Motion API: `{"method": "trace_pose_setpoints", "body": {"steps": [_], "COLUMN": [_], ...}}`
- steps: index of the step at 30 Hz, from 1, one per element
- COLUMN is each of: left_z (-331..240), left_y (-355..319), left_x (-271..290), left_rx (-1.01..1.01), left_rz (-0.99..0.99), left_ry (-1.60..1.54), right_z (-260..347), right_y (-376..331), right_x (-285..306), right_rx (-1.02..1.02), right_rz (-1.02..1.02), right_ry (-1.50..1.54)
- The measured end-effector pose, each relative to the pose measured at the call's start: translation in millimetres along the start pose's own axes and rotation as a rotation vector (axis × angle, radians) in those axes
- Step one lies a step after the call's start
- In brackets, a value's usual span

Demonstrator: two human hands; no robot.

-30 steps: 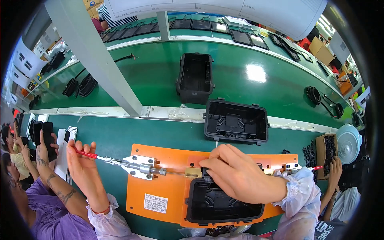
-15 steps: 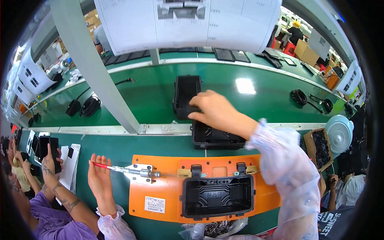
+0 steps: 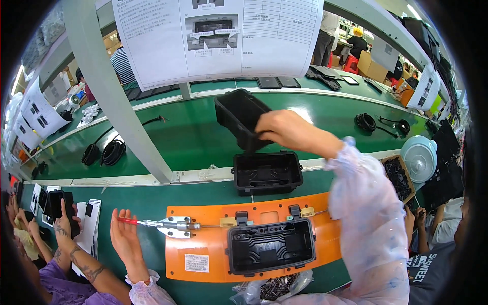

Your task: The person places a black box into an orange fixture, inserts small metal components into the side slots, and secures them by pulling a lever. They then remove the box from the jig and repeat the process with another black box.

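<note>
Overhead, right hand [image 3: 284,131] grips a tilted black housing [image 3: 239,118]; left hand [image 3: 123,236] seemingly open.

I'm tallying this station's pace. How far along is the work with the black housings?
Done: one black housing sits seated in the orange fixture. In hand: the right hand holds a second housing tilted above the green belt; the left hand rests open by the red-handled clamp lever. Left: a third housing waits behind the fixture.

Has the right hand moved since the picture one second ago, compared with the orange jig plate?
Yes. The right hand left the orange jig plate, went up and away over the green belt, and now holds a tilted black housing.
</note>
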State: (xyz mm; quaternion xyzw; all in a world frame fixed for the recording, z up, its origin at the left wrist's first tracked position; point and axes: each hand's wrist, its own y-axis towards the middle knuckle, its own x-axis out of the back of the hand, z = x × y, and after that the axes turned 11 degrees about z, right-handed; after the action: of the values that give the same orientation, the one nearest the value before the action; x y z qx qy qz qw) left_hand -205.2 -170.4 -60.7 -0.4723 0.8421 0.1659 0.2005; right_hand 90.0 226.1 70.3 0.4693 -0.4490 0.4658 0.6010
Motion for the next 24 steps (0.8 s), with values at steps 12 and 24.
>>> {"method": "trace_pose_setpoints", "body": {"steps": [12, 24], "left_z": [-7, -34], "left_y": [-12, -76], "left_x": [-22, -149], "left_rx": [-0.160, -0.783], "left_rz": [-0.057, 0.515], "left_ry": [0.278, 1.349], "right_z": [24, 65], "right_y": [-123, -161], "right_x": [25, 46], "right_rx": [0.331, -0.005], "right_rz": [0.137, -0.107], "right_ry": [-0.084, -0.202]}}
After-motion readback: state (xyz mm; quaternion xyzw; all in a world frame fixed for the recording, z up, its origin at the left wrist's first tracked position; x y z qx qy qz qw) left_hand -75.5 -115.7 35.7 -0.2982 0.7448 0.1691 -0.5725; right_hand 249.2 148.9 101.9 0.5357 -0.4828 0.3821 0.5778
